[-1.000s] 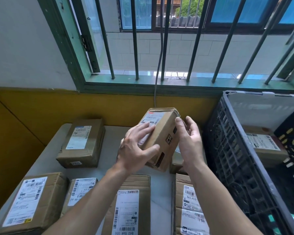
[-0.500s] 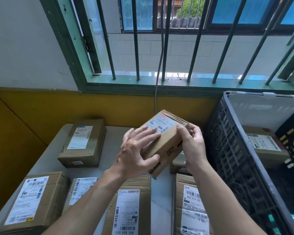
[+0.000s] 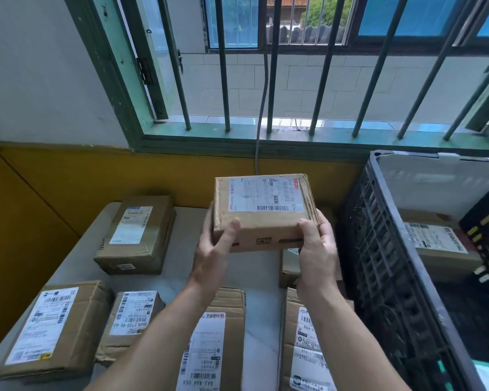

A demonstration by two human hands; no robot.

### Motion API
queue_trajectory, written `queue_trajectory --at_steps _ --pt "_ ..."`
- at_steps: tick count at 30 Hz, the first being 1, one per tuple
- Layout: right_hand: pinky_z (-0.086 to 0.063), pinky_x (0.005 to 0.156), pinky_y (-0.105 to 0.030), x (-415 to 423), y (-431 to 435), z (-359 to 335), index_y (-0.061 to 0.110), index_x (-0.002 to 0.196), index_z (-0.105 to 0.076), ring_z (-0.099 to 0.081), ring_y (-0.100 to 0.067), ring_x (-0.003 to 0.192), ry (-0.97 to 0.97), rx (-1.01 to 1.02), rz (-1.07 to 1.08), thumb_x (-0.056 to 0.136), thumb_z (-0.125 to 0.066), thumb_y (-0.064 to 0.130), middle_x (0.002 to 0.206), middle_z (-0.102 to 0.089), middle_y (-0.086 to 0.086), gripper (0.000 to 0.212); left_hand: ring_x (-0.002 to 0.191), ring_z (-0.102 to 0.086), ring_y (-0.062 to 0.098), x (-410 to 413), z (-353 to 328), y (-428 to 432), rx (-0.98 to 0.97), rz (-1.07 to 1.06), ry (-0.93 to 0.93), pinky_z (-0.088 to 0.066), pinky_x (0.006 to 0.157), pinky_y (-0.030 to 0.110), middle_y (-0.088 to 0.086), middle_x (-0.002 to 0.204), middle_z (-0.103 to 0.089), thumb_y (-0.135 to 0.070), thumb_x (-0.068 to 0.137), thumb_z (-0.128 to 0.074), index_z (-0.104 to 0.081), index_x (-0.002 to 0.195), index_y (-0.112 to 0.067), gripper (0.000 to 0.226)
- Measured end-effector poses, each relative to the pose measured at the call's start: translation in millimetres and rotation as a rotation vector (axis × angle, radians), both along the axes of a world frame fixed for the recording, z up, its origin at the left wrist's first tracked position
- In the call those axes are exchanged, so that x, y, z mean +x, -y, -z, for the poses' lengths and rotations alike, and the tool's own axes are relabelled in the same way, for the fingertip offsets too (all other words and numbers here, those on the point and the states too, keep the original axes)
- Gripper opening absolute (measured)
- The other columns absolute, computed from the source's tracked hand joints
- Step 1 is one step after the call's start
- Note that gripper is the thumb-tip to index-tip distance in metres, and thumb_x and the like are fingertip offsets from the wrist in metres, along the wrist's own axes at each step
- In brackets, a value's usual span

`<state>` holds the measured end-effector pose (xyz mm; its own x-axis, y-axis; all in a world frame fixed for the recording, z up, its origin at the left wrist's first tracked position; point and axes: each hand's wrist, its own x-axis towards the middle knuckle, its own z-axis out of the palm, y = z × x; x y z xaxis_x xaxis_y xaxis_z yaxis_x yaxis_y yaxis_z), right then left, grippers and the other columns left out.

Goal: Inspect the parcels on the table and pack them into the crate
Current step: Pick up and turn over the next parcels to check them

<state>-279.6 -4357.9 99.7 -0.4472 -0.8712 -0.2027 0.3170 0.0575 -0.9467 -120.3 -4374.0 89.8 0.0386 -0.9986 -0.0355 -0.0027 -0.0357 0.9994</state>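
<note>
L hand [image 3: 213, 251] grips the held parcel [image 3: 261, 218] at its 9 o'clock edge, thumb on top, fingers wrapped round the side. The box is lifted above the table [image 3: 178, 249], label up, approx level. R hand [image 3: 316, 249] grasps the 3 o'clock edge likewise. Check label & corners now (near face looks creased), then carry toward 3 o'clock, clear the crate [image 3: 378, 263] rim, and lower it flat.
</note>
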Motion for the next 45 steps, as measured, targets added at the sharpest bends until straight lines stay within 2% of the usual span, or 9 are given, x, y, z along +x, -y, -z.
queue_trajectory --at_steps 3,7,15,20,25,34,37,41,45 --pt "-0.044 0.086 -0.018 0 -7 4 0.034 0.147 -0.049 -0.058 -0.003 0.116 -0.076 -0.022 0.021 0.101 -0.058 0.029 0.137 -0.06 0.006 0.048 0.124 -0.065 0.013 -4 -2 -2 0.043 -0.048 -0.107 -0.047 0.113 0.047 -0.01 0.131 -0.071 -0.068 0.079 -0.062 -0.055 0.137 -0.05 0.061" --pt "-0.043 0.091 -0.018 2 -20 8 0.034 0.151 -0.046 -0.056 0.0 0.119 -0.119 -0.018 -0.016 0.093 -0.061 0.041 0.136 -0.06 0.009 0.06 0.123 -0.067 0.024 -11 -4 -10 0.066 -0.139 -0.164 -0.047 0.11 0.058 -0.003 0.128 -0.073 -0.058 0.075 -0.067 -0.062 0.134 -0.045 0.06" --pt "-0.046 0.094 -0.021 2 -48 2 0.035 0.15 -0.044 -0.057 -0.003 0.122 -0.123 -0.002 -0.108 0.103 -0.059 0.032 0.138 -0.061 0.007 0.05 0.119 -0.069 0.022 -9 -9 -39 0.089 -0.216 -0.203 -0.052 0.107 0.054 -0.002 0.125 -0.074 -0.043 0.084 -0.063 -0.06 0.136 -0.04 0.052" --pt "-0.046 0.102 -0.029 5 -59 -16 0.041 0.143 -0.049 -0.058 -0.007 0.124 -0.203 -0.042 -0.087 0.083 -0.056 0.053 0.139 -0.062 0.008 0.061 0.118 -0.069 0.019 -2 -21 -52 0.075 -0.195 -0.193 -0.052 0.108 0.052 -0.006 0.124 -0.073 -0.049 0.083 -0.062 -0.06 0.124 -0.051 0.042" --pt "-0.048 0.104 -0.03 3 -84 -31 0.033 0.149 -0.048 -0.058 -0.006 0.126 -0.254 -0.061 -0.032 0.105 -0.049 0.049 0.141 -0.061 0.008 0.047 0.119 -0.068 0.024 -2 -33 -69 0.043 -0.138 -0.248 -0.052 0.106 0.056 -0.003 0.125 -0.072 -0.048 0.083 -0.062 -0.058 0.13 -0.048 0.047" --pt "-0.042 0.117 -0.043 -20 -127 -61 0.036 0.146 -0.052 -0.056 -0.012 0.132 -0.28 -0.109 0.063 0.091 -0.044 0.065 0.14 -0.062 0.009 0.062 0.118 -0.068 0.024 -29 -52 -94 0.006 -0.054 -0.321 -0.051 0.107 0.058 -0.001 0.122 -0.074 -0.042 0.084 -0.061 -0.058 0.134 -0.037 0.051" --pt "-0.045 0.111 -0.032 -38 -134 -71 0.034 0.148 -0.05 -0.057 -0.01 0.129 -0.277 -0.125 0.088 0.103 -0.045 0.056 0.138 -0.063 0.008 0.05 0.12 -0.067 0.029 -48 -66 -98 -0.017 -0.032 -0.343 -0.05 0.107 0.061 0.004 0.124 -0.072 -0.04 0.084 -0.062 -0.057 0.136 -0.033 0.053" --pt "-0.042 0.081 0.0 -72 -143 -82 0.037 0.146 -0.049 -0.055 0.013 0.111 -0.277 -0.139 0.082 0.107 -0.041 0.049 0.128 -0.062 0.019 0.041 0.119 -0.068 0.033 -78 -80 -100 -0.046 0.008 -0.38 -0.057 0.099 0.054 0.011 0.127 -0.071 -0.036 0.086 -0.062 -0.055 0.138 -0.031 0.053" --pt "-0.041 0.084 -0.003 -110 -147 -93 0.039 0.143 -0.05 -0.053 0.019 0.106 -0.244 -0.165 0.085 0.106 -0.041 0.05 0.124 -0.061 0.025 0.04 0.117 -0.068 0.029 -114 -90 -104 -0.078 0.052 -0.342 -0.062 0.089 0.042 0.009 0.128 -0.069 -0.029 0.102 -0.056 -0.05 0.142 -0.032 0.041"
